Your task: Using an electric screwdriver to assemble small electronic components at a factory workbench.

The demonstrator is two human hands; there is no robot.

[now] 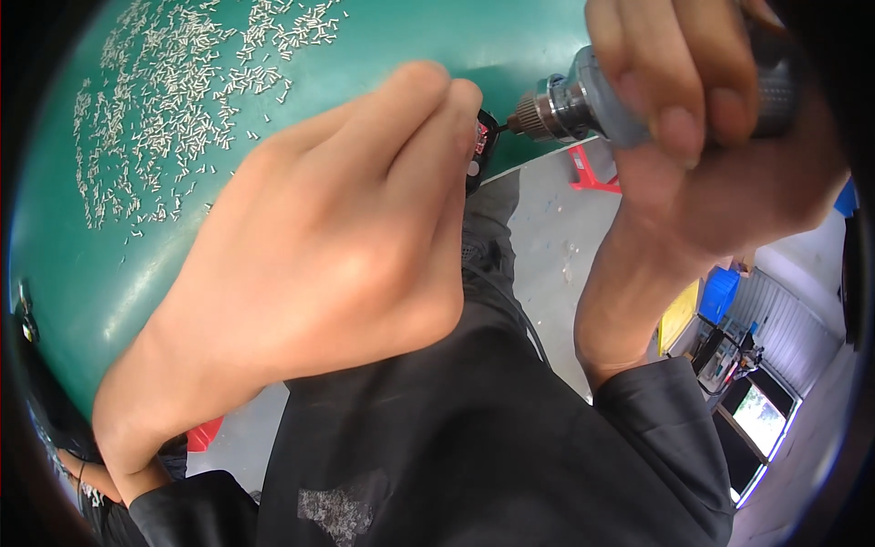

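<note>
My left hand (337,228) is closed, its back toward me, with thumb and fingers pinched on a small black housing (488,139). Some red and a pale round spot show inside the housing; the rest is hidden behind my fingers. My right hand (711,182) is wrapped round a grey power screwdriver (565,105) with a metal chuck, held sideways. Its thin bit points left and reaches the housing's edge; whether it touches a screw, I cannot tell. Both hands are near the edge of the green table (410,32).
Many small silver screw-like pieces (191,82) lie scattered across the table at the far left. Beyond its edge are a red plastic stool (594,173), a dark cable (524,319), a blue bin (720,294) and a yellow panel (678,319). Another person's arm (96,479) shows at lower left.
</note>
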